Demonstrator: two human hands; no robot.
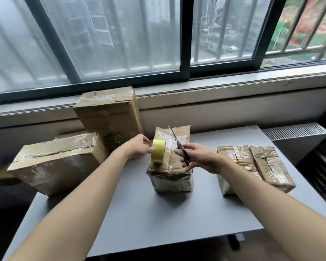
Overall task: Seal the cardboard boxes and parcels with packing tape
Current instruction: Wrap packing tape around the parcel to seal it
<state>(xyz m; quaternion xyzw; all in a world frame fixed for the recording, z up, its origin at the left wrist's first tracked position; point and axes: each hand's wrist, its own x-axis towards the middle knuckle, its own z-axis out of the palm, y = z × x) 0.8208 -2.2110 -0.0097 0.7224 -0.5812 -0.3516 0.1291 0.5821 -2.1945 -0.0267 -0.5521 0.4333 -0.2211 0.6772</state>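
A small cardboard box (170, 174), wrapped in clear tape, stands in the middle of the grey table (158, 219). My left hand (139, 148) holds a yellow roll of packing tape (158, 150) upright on the box's left top edge. My right hand (198, 157) grips black-handled scissors (179, 146) over the box top, blades pointing up and away. Whether a strip of tape runs from the roll to the box is too hard to see.
A large taped box (55, 162) lies at the left, and a tall box (109, 117) stands behind it against the window wall. Two taped parcels (252, 166) lie side by side at the right. A radiator (297, 136) is at the far right.
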